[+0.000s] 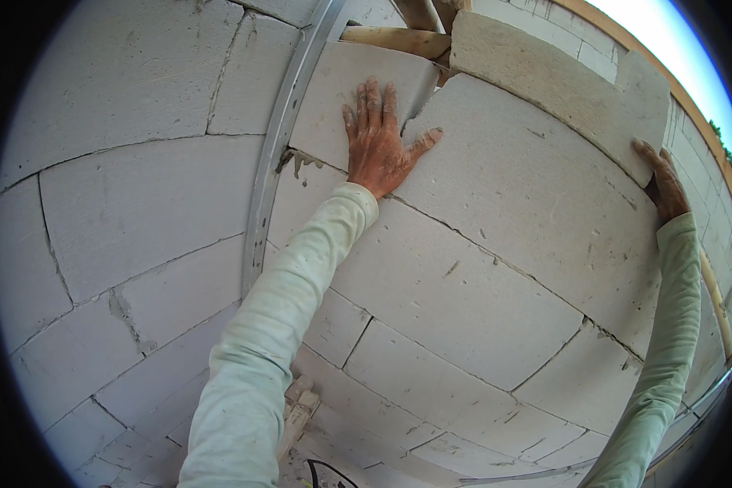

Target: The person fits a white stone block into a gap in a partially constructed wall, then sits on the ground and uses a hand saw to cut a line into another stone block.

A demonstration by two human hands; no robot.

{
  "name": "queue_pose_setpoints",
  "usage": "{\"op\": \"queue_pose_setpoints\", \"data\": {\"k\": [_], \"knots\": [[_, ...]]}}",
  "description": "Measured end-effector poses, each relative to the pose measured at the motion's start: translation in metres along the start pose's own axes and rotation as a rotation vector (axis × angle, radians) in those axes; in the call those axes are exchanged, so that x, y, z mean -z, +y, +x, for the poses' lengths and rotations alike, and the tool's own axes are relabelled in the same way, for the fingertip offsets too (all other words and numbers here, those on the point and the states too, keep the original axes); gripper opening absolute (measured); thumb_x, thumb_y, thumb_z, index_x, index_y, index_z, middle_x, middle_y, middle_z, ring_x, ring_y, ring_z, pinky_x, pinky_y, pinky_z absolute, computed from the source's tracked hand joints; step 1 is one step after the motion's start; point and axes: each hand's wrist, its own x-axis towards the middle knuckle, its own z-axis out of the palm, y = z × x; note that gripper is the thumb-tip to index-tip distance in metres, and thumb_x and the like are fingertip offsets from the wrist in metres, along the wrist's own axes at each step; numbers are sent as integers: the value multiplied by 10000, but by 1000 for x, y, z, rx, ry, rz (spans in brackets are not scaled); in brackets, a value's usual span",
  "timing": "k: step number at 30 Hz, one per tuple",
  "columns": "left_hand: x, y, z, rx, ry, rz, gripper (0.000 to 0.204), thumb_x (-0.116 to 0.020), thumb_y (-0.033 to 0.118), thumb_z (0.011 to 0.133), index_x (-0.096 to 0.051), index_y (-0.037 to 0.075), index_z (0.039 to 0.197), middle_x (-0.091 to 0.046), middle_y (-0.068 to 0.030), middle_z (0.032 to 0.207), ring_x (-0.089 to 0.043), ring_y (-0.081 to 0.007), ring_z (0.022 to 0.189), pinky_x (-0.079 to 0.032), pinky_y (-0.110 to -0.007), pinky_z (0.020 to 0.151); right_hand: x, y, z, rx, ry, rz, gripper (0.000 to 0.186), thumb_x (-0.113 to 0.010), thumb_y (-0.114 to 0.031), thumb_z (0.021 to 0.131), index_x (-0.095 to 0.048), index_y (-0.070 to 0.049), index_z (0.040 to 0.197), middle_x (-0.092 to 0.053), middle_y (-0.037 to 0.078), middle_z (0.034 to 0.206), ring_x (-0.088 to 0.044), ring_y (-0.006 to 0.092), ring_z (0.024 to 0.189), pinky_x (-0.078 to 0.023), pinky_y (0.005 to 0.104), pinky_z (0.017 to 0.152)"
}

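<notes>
My left hand (378,150) lies flat with fingers spread on a small pale aerated concrete block (321,102) beside a metal profile. Its thumb reaches onto the neighbouring large block (537,171). At the far right, my right hand (665,183) rests against the end of the wall, fingers stretched upward and touching the lower right corner of a notched upper block (545,85). Part of its palm is hidden by the edge. The upper block sits along the top of the large block. Neither hand has anything enclosed in it.
A perforated metal profile (276,154) runs up the inner corner, next to another block wall (150,211) on the left. Wooden poles (394,39) show behind the top. Below lie wood pieces (299,415) and a black cable (329,470). A further block wall (695,154) stands beyond.
</notes>
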Motion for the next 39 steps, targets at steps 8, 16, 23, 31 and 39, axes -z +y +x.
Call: {"op": "queue_pose_setpoints", "data": {"k": [8, 16, 23, 31, 39], "knots": [[0, -3, 0, -19, 30, -22, 1024, -460, 727, 823, -223, -43, 1455, -143, -310, 1505, -106, -432, 1423, -36, -573, 1141, -6, -5, -7, 10, 50, -45, 964, -739, -479, 739, -262, 86, 1359, -416, 312, 1226, -473, 385, 1180, -438, 378, 999], [-1, 1, 1, -24, 18, -30, 1027, -444, 734, 825, -211, -40, 1458, -135, -300, 1511, -83, -418, 1430, -34, -566, 1144, 0, -2, -3, 20, 8, -14, 959, -743, -474, 741, -265, 92, 1351, -414, 309, 1226, -472, 380, 1181, -438, 380, 1007], [-2, -3, -1, -4, -1, 5, 1012, -467, 715, 829, -193, -18, 1470, -143, -256, 1524, -78, -384, 1438, -39, -535, 1156, 0, -1, 0, 24, -15, -15, 941, -751, -487, 732, -302, 116, 1299, -441, 292, 1171, -497, 369, 1158, -458, 358, 985], [2, -3, 0, 3, -20, 8, 1016, -458, 722, 828, -183, -15, 1472, -133, -245, 1529, -67, -372, 1441, -35, -528, 1161, -1, 0, -1, 32, 22, -29, 989, -757, -511, 709, -290, 122, 1309, -452, 307, 1170, -510, 389, 1143, -461, 367, 978], [1, -1, 0, -4, -22, -46, 1011, -464, 721, 826, -210, -24, 1462, -139, -266, 1522, -79, -391, 1437, -35, -556, 1151, 0, 2, -1, 35, 28, -79, 974, -746, -527, 712, -312, 125, 1290, -461, 311, 1151, -513, 386, 1138, -457, 352, 979]]}}
